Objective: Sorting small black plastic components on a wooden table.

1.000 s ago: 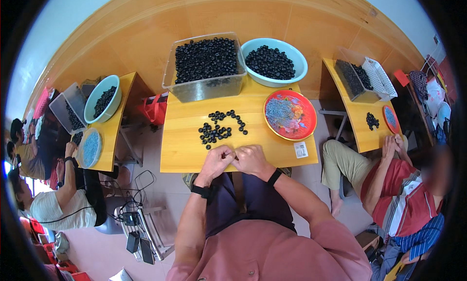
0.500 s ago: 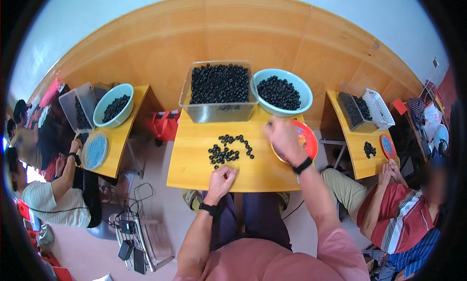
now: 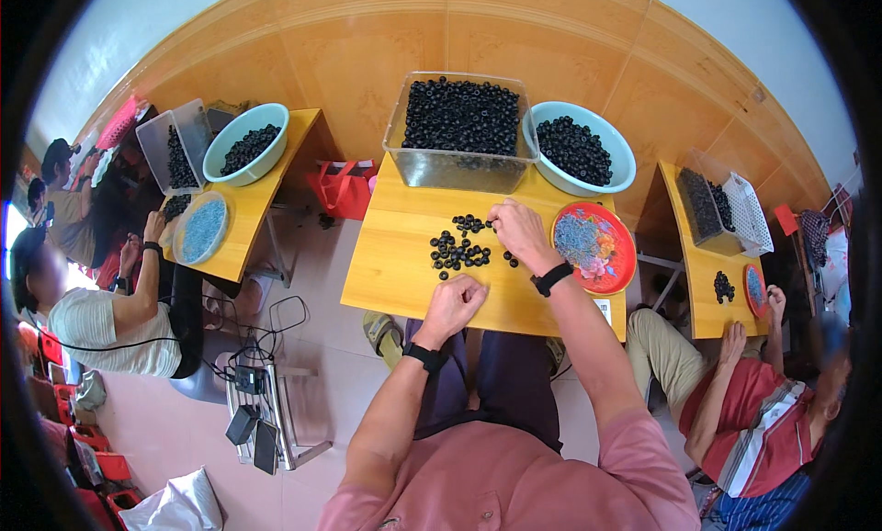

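A loose group of small black rings (image 3: 457,253) lies on the yellow table (image 3: 395,288) in front of me. My left hand (image 3: 455,303) is closed just on the near side of them, close to the table's front edge; whatever its fingers hold is hidden. My right hand (image 3: 521,230) reaches to the far right side of the group, thumb and fingers pinched on a black ring at its edge. Right of that hand sits a red flowered plate (image 3: 627,260) with tiny light-blue pieces (image 3: 576,238) heaped on its left side.
Behind the loose rings stand a clear plastic bin (image 3: 427,166) and a light-blue bowl (image 3: 626,163), both full of black rings. People sit at similar tables on the left (image 3: 241,246) and right (image 3: 703,310). A red bag (image 3: 342,189) is on the floor; cables and a metal stand (image 3: 276,412) are at lower left.
My right hand has moved left from over the red plate to the black rings. My left hand stays closed by the table's front edge. The whole view has shifted and turned.
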Demonstrator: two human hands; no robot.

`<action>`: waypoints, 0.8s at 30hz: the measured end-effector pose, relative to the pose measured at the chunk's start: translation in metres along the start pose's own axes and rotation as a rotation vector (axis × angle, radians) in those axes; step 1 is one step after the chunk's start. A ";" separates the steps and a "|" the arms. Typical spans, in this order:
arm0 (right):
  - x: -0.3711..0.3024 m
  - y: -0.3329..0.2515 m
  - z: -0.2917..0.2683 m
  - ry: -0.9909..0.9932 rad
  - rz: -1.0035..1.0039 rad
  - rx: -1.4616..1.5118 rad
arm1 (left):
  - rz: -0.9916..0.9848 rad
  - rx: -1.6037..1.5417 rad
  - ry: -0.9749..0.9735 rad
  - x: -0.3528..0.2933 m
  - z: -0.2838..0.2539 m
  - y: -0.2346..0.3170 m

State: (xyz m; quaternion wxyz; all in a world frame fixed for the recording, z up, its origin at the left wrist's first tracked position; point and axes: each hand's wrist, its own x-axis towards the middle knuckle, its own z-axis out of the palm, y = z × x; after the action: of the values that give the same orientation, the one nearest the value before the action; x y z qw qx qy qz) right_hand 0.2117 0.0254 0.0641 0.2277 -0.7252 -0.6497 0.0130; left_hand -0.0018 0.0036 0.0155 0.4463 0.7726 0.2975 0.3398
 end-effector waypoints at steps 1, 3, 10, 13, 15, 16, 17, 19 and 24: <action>0.001 0.001 0.008 0.016 -0.003 -0.005 | 0.001 0.001 0.002 0.001 0.000 0.001; 0.003 0.002 0.018 0.050 -0.028 -0.009 | -0.009 -0.004 -0.005 0.000 0.001 0.001; 0.001 0.001 0.028 -0.070 -0.019 -0.114 | 0.009 -0.008 -0.008 -0.001 0.003 -0.003; -0.009 0.004 0.027 -0.089 -0.032 -0.140 | 0.016 -0.021 -0.008 0.001 0.003 -0.004; -0.015 0.005 0.023 -0.093 -0.056 -0.198 | 0.030 0.002 0.000 0.002 0.003 -0.004; -0.018 0.004 0.019 -0.094 -0.055 -0.197 | 0.028 0.002 -0.002 0.002 0.002 -0.003; -0.022 0.003 0.015 -0.077 -0.085 -0.100 | 0.013 0.002 -0.005 0.002 0.001 -0.002; -0.027 -0.002 0.006 -0.057 -0.114 -0.004 | 0.001 0.002 -0.009 0.002 0.001 -0.002; -0.034 -0.004 0.012 -0.128 -0.198 -0.038 | -0.020 0.006 -0.004 0.001 0.003 -0.001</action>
State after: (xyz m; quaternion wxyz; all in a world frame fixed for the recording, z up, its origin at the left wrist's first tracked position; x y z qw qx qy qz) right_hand 0.1988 -0.0031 0.0447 0.1721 -0.6591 -0.7317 0.0245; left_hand 0.0007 0.0035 0.0139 0.4480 0.7716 0.3053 0.3328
